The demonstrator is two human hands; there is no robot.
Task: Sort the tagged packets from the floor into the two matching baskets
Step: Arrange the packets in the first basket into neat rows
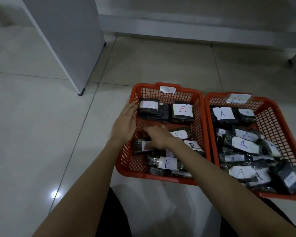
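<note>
Two red mesh baskets stand side by side on the tiled floor. The left basket (161, 178) carries a paper tag marked B (167, 89) and holds several dark packets with B labels (182, 111). The right basket (280, 196) carries a tag marked A (237, 98) and is piled with A-labelled packets (223, 114). My left hand (125, 122) is flat and open against the B basket's left wall. My right hand (159, 137) is blurred inside the B basket, with its fingers lying over a dark packet (139, 146) by the left wall; whether it grips the packet is unclear.
A tall white cabinet (67, 40) stands at the back left, its black foot (81, 93) close to the B basket. A white low ledge (195, 28) runs along the back. My dark-clothed legs (109, 216) are at the bottom edge.
</note>
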